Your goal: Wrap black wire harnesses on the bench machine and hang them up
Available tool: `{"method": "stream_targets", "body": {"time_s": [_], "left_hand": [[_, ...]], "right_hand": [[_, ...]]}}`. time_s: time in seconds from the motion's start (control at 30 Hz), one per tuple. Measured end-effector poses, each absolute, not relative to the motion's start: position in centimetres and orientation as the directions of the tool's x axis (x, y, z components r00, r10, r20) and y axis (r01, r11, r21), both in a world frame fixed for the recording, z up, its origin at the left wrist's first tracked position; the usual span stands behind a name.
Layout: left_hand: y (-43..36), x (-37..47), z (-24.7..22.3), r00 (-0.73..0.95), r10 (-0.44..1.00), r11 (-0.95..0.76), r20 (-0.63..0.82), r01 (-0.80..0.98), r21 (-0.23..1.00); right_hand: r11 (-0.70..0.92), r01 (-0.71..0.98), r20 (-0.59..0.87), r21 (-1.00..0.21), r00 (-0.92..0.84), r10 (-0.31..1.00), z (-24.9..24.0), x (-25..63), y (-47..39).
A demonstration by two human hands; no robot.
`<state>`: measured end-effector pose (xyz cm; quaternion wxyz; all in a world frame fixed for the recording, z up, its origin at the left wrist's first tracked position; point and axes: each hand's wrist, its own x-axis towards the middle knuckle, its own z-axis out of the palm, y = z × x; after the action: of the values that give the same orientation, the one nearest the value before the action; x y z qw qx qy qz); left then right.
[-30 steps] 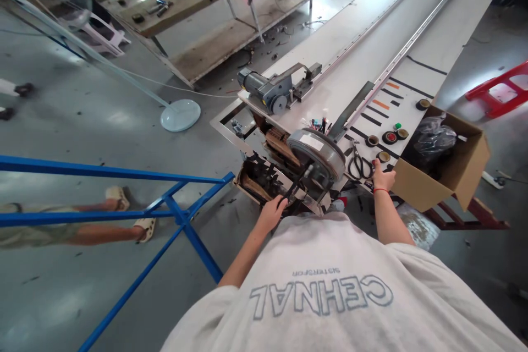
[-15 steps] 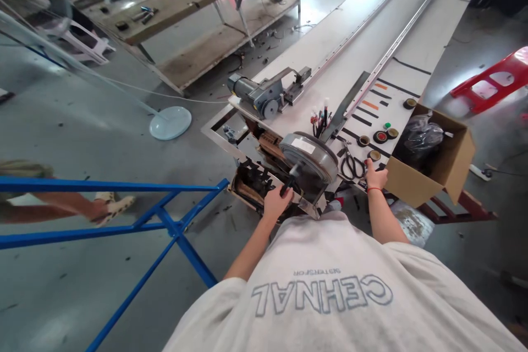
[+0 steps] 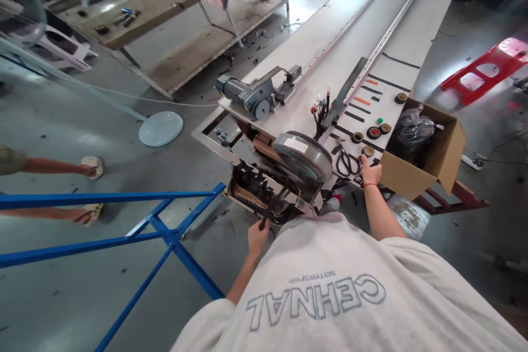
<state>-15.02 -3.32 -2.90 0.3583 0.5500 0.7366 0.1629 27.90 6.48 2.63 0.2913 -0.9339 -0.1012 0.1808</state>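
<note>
My left hand is closed on one end of a dark, elongated strip, low in front of the bench end. The strip is blurred, so its kind is unclear. It slants up over a box of black parts, toward a large grey reel with a white label. My right hand is at the bench's near edge, fingers curled; what they hold, if anything, is hidden. Close by lie a roll of tape and black-handled scissors.
Several tape rolls and black and orange strips lie on the long white bench. An open cardboard box stands right, a motor left. Nearby are a blue frame, a fan base, a red stool and another person's legs.
My left hand has moved down and left, away from the reel, with the dark strip in it. My right hand stays at the bench edge. The other person's feet have shifted left.
</note>
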Motion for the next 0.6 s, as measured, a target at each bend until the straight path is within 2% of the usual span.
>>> {"method": "stream_targets", "body": {"time_s": [0.13, 0.3, 0.6], "left_hand": [[-5.0, -15.0, 0.5, -0.168, 0.951, 0.306, -0.260, 0.642, 0.703], [-5.1, -14.4, 4.2, -0.124, 0.974, 0.225, -0.189, 0.621, 0.751], [-2.4, -11.9, 4.0, -0.022, 0.990, 0.122, -0.138, 0.620, 0.775]], "right_hand": [[-0.805, 0.081, -0.280, -0.587, 0.913, 0.296, 2.6, 28.0, 6.4], [-0.814, 0.096, -0.277, -0.574, 0.912, 0.303, 2.3, 28.3, 6.5], [-0.814, 0.110, -0.280, -0.571, 0.905, 0.319, 2.5, 28.4, 6.7]]}}
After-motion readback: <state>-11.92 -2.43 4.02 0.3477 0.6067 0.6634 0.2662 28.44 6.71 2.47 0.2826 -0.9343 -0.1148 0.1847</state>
